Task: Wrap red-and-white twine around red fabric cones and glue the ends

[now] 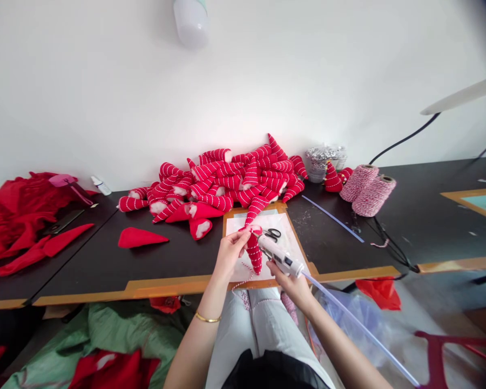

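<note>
My left hand (230,249) pinches the wide end of a red stuffed fabric cone (254,257) wound with red-and-white string, its tip pointing down toward me. My right hand (292,285) grips a white glue gun (276,253), its nozzle at the cone's wide end; whether the two touch I cannot tell. A long translucent glue stick (348,316) runs out of the gun's back. Loose red-and-white string (243,282) trails below the cone. Black-handled scissors (274,234) lie behind the gun on a white sheet (295,237).
Wound red cones (222,178) are heaped against the wall. Plain red cones (142,237) and red fabric (16,210) lie leftward. Two string spools (376,195), a bucket of silvery material (326,156) and another glue stick (332,219) are to the right. Black cables (392,248) cross the table edge.
</note>
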Tool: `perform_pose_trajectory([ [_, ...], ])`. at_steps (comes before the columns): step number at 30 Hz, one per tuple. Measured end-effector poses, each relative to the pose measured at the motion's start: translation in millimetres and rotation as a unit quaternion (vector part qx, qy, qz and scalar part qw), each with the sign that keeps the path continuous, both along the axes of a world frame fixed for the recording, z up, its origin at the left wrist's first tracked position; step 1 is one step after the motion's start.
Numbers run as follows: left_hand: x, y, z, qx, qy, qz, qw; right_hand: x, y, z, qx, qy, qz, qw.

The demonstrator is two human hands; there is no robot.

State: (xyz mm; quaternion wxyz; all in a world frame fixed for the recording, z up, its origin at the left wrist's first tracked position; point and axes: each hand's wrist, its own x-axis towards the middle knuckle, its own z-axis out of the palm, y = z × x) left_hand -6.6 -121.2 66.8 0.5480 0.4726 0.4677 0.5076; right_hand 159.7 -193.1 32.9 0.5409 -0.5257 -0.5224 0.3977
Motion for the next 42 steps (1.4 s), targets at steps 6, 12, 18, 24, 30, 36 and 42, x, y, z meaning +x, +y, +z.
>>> perform_pose_trajectory([
  [6, 0.6, 1.4, -0.8, -0.002, -0.010, 0.000, 1.000, -1.1, 1.4, -7.7, 0.009, 0.007, -0.011, 1.000],
  [12, 1.9, -0.8, 0.1, -0.002, -0.023, 0.004, 1.000, -1.1, 1.6, -11.3, 0.006, 0.001, 0.003, 1.000],
  [18, 3.5, 0.0, -2.6, 0.001, -0.029, 0.006, 1.000, 0.0, -2.7, -0.6, 0.003, 0.002, -0.001, 1.000],
  [24, 5.0, 1.6, -1.5, 0.000, -0.028, 0.007, 1.000, 3.0, -8.6, 2.6, -0.047, 0.017, 0.018, 0.999],
  [30, 5.8, 1.3, -4.6, 0.004, -0.029, 0.010, 1.000, -1.9, -3.0, 2.3, -0.009, -0.001, 0.002, 1.000],
  [36, 5.8, 1.5, -8.8, 0.008, -0.037, 0.012, 0.999, -4.6, 1.1, -5.3, -0.006, -0.004, -0.012, 1.000],
  [42, 7.7, -1.3, -7.9, 0.010, -0.046, 0.014, 0.999, -6.2, 4.0, -7.9, -0.008, 0.028, -0.009, 1.000],
])
